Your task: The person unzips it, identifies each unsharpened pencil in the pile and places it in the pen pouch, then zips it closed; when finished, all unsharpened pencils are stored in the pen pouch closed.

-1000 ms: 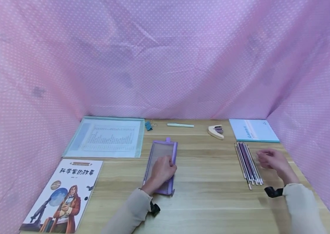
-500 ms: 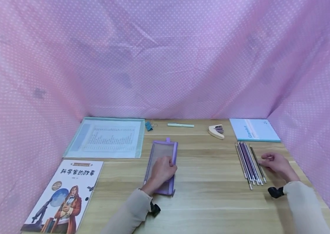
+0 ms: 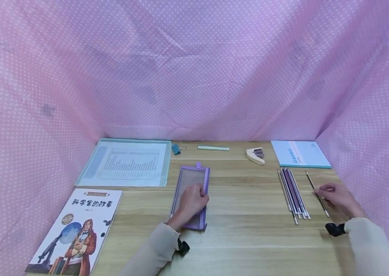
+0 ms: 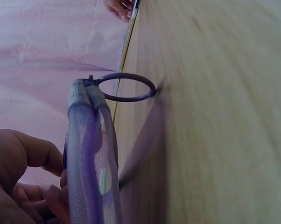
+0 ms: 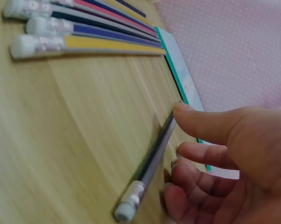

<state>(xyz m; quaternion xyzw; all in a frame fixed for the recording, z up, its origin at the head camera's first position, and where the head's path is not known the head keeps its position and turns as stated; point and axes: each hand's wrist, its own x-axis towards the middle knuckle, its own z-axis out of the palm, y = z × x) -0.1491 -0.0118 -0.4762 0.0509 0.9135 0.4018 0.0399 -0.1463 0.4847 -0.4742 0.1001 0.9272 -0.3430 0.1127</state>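
Purple mesh makes up the pencil pouch (image 3: 190, 193) lying just left of centre on the wooden desk (image 3: 246, 199), and the left hand (image 3: 191, 202) rests on its near half with fingers curled over the right edge, exactly as it did a second ago. In the left wrist view the fingers (image 4: 35, 154) curl against the pouch's edge beside its ring pull (image 4: 127, 87).

Further right, the row of pencils (image 3: 292, 191) lies side by side in the lower right of the head view, below the blue notebook (image 3: 299, 153). One dark pencil (image 3: 316, 193) now lies apart from that row, to its right, where half a second ago it lay just against the row and a second ago it was not separate at all. The right hand (image 3: 337, 197) has shifted rightward with it and touches it; the right wrist view shows a straight finger (image 5: 203, 122) set on the shaft while the other fingers curl loosely beneath, the eraser end (image 5: 127, 207) pointing toward the lower edge of that frame.
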